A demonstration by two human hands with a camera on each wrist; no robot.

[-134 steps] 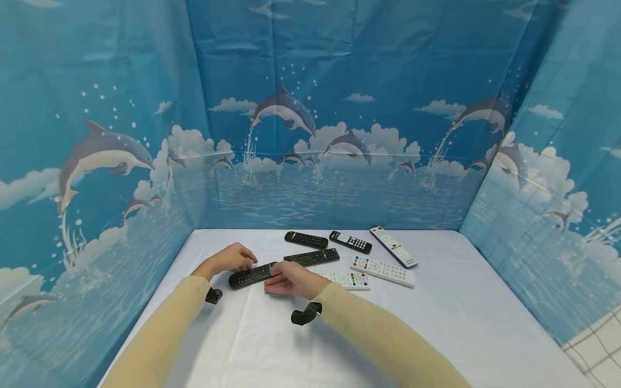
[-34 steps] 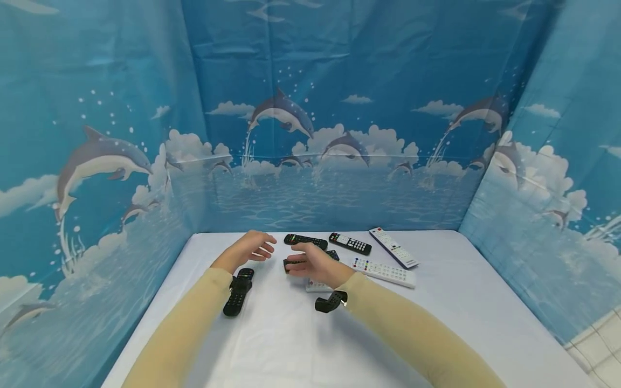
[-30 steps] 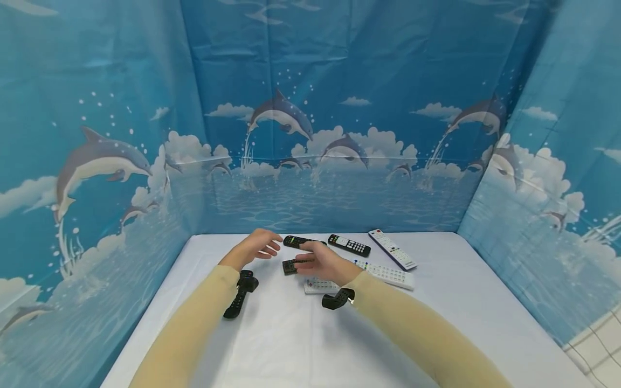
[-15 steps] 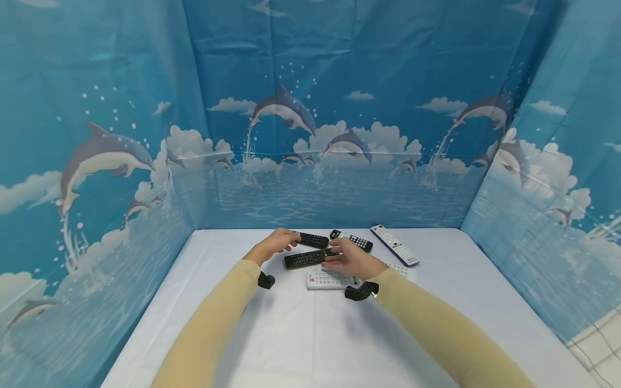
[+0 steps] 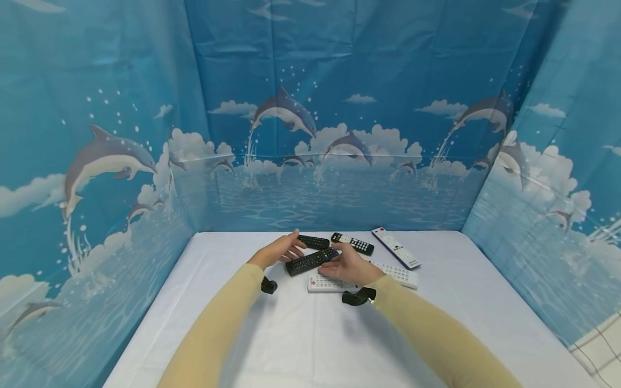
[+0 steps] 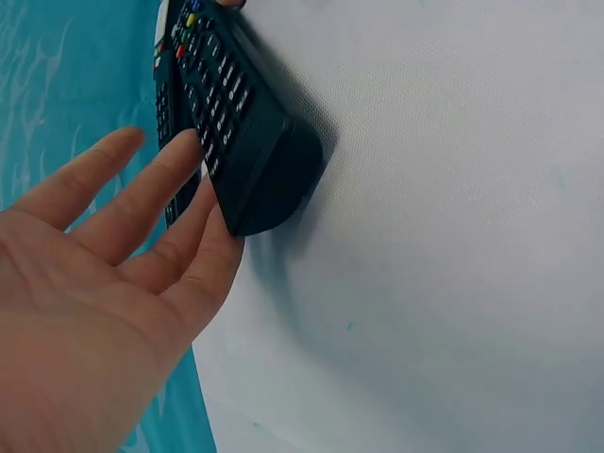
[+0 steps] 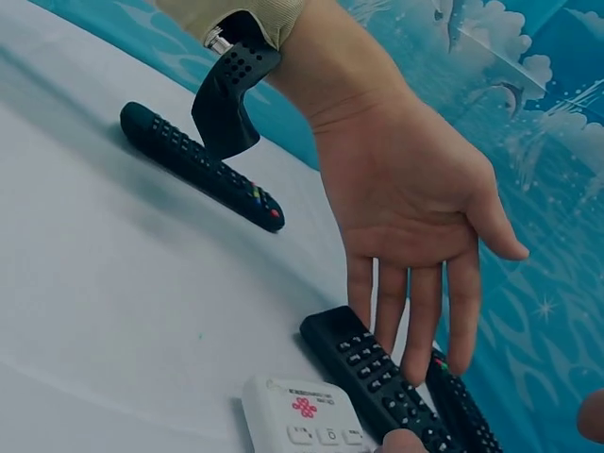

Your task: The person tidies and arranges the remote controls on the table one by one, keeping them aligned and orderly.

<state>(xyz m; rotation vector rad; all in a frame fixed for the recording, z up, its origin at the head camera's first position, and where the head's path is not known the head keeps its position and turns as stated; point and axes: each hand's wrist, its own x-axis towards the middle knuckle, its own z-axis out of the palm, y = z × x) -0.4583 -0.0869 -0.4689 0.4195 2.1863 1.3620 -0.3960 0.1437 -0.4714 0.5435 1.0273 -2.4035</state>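
Note:
A black remote control [image 5: 310, 261] with coloured buttons lies at a slant between my hands. The straight, spread fingers of my left hand [image 5: 280, 251] touch its left end; the left wrist view shows the fingertips [image 6: 222, 222] against the end of the remote [image 6: 250, 142]. My right hand [image 5: 350, 267] reaches over its other end, thumb on the far side and fingers at the near edge. In the right wrist view, one right fingertip [image 7: 401, 442] is at the remote's edge, with the thumb apart. A white remote control [image 5: 330, 283] lies partly under my right hand.
Behind are a black remote [image 5: 314, 242], a black remote with white keys [image 5: 353, 243] and a white remote [image 5: 395, 248]. Another white remote [image 5: 400, 275] lies right of my hand. One more black remote [image 7: 198, 165] shows by the left forearm. Dolphin-print curtains [image 5: 310, 199] border the table.
Both hands have left the left black remote, now turned lengthwise and hidden by the left sleeve in the head view. They moved right to the middle black remote, which has turned slightly.

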